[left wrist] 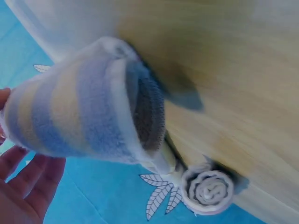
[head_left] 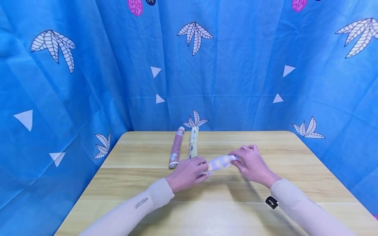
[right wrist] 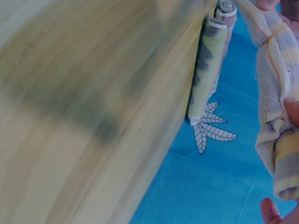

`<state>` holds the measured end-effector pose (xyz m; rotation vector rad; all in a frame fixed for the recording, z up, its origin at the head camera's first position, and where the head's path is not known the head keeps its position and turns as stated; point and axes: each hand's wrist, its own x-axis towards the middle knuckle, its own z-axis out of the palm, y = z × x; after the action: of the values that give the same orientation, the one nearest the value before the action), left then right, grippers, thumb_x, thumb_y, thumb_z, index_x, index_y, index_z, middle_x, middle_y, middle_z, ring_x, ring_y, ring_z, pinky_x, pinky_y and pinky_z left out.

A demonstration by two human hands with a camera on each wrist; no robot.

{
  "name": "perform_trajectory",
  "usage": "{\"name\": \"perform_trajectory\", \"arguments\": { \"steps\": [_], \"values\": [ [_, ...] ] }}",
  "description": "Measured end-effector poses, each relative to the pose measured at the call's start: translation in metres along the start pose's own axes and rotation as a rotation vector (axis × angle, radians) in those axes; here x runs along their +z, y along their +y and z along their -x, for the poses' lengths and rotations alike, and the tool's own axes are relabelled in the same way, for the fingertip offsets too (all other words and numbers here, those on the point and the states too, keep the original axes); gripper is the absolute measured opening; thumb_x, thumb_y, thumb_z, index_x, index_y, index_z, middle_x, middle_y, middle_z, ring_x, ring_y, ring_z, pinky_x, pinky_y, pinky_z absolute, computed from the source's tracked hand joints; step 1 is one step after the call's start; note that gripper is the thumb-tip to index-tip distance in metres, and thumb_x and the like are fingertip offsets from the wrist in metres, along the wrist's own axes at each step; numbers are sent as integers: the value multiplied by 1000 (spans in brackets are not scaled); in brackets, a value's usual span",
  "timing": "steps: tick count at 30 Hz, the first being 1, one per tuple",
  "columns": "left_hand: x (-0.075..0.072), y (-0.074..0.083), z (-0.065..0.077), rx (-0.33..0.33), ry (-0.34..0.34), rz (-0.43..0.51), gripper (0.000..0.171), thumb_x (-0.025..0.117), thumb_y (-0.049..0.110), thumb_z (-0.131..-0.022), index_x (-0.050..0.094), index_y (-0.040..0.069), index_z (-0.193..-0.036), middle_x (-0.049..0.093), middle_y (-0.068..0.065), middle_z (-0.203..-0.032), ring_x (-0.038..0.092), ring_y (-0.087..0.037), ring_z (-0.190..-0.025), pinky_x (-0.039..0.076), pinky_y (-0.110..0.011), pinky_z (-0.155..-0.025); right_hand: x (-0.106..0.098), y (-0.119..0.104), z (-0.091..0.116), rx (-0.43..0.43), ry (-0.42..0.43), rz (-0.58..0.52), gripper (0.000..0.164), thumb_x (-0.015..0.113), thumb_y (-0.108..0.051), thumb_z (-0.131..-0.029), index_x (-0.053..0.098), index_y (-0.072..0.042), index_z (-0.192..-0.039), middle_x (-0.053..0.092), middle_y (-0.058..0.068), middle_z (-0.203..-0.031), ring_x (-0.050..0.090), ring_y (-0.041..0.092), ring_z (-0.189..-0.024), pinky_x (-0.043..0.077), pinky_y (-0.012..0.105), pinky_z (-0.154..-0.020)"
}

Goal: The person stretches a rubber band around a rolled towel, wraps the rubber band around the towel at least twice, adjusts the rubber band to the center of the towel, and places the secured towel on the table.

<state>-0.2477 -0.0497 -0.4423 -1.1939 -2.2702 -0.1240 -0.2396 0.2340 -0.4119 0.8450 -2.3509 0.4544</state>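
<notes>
Held up over the table is a striped towel (head_left: 219,163), loosely rolled, in lilac and cream bands. My left hand (head_left: 189,173) grips its left end, while my right hand (head_left: 254,165) pinches the right end between thumb and fingers. Seen from the left wrist, the towel (left wrist: 70,107) forms a wide tube with a hollow end. In the right wrist view a folded edge runs along the towel (right wrist: 280,88). Left of my hands lie two rolled towels: a reddish-brown one (head_left: 177,146) and a pale green one with dark spots (head_left: 193,141), its near end hidden behind my left hand.
A light wooden table (head_left: 124,186) spreads under both arms. Blue curtain (head_left: 242,65) with leaf and triangle prints hangs behind it and along both sides. A small black object (head_left: 272,202) shows beside my right sleeve.
</notes>
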Motion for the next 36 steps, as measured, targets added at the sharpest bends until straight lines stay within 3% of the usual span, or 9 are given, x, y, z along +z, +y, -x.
{"name": "perform_trajectory", "arguments": {
  "steps": [4,8,11,14,18,21,24,31,36],
  "values": [
    [1,-2,1,-72,-27,11,26,74,44,-88,61,24,-98,66,10,-100,57,-7,-77,44,-18,-54,-1,4,0,95,-72,-88,24,81,-17,-82,76,-11,-105,74,-4,-88,59,12,-83,32,47,-92],
    [-1,1,-7,-200,-111,173,21,73,30,-88,59,25,-101,67,11,-96,53,-5,-67,38,-17,-49,0,9,-1,227,-164,-218,27,79,-23,-85,76,-12,-110,72,-5,-91,57,11,-83,33,44,-91],
    [-3,1,-11,-306,-177,318,27,74,24,-86,58,28,-108,69,10,-95,54,-6,-64,40,-20,-51,1,14,1,240,-188,-261,30,79,-26,-86,75,-15,-114,74,-4,-98,58,12,-87,35,41,-87],
    [-5,0,-14,-403,-235,437,32,73,22,-86,56,32,-111,68,8,-94,56,-10,-67,44,-24,-57,-1,15,4,116,-146,-198,35,79,-29,-87,73,-19,-120,74,-3,-107,58,14,-96,34,41,-86],
    [-5,-3,-12,-509,-292,626,34,72,20,-87,54,35,-111,68,5,-103,60,-12,-79,49,-27,-70,2,16,9,-186,-35,1,42,72,-44,-91,69,-24,-128,69,4,-124,57,24,-114,35,51,-91],
    [-6,-5,-11,-550,-323,797,31,70,18,-89,53,33,-110,68,2,-111,62,-14,-89,50,-30,-80,5,19,11,-396,70,141,38,59,-45,-99,67,-25,-130,66,10,-130,57,31,-118,38,59,-93],
    [-8,-6,-12,-560,-350,966,28,67,13,-92,54,29,-110,68,-1,-113,63,-16,-94,51,-33,-83,6,20,11,-527,173,245,34,47,-35,-105,68,-23,-129,68,12,-127,61,32,-113,40,62,-92],
    [-5,-7,-13,-534,-404,1158,25,66,8,-93,55,19,-112,69,-2,-105,63,-15,-93,48,-30,-82,8,23,12,-609,248,323,36,40,-24,-108,69,-16,-127,72,11,-113,65,31,-103,44,60,-91],
    [-7,-2,-11,-523,-377,1133,30,68,17,-95,53,28,-119,67,-2,-112,64,-16,-95,52,-31,-80,9,24,13,-567,244,309,36,38,-24,-109,70,-13,-122,72,11,-111,65,31,-101,43,61,-90]
  ]
}}
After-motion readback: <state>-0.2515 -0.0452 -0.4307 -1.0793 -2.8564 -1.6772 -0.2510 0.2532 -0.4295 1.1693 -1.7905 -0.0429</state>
